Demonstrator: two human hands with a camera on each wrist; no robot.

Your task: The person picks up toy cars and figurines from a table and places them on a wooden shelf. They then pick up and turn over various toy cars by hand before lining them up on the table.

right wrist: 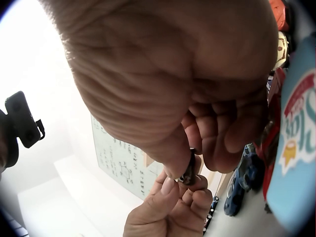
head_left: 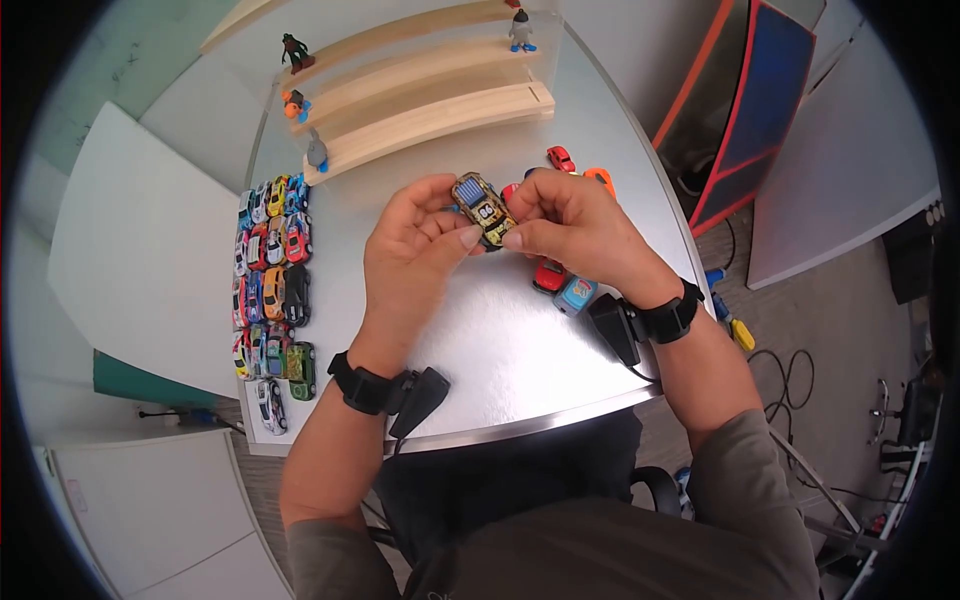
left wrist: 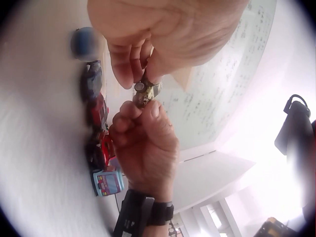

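Note:
A camouflage-patterned toy car [head_left: 485, 208] with a striped blue panel and a number on its roof is held above the table between both hands. My left hand [head_left: 412, 235] pinches one end of it with thumb and fingers. At the other end, the thumb and curled fingers of my right hand [head_left: 585, 225] grip it. The left wrist view shows the car [left wrist: 143, 93] edge-on, a wheel visible between the two sets of fingertips. Under and beside the right hand are a red toy car [head_left: 549, 276] and a light-blue toy vehicle [head_left: 575, 295].
Several rows of toy cars [head_left: 268, 295] line the left side of the metal table [head_left: 470, 360]. At the back rises a stepped wooden rack [head_left: 430, 130] with small figures, among them a grey one [head_left: 317, 150]. A small red car [head_left: 561, 158] and an orange car [head_left: 600, 180] lie beyond the right hand.

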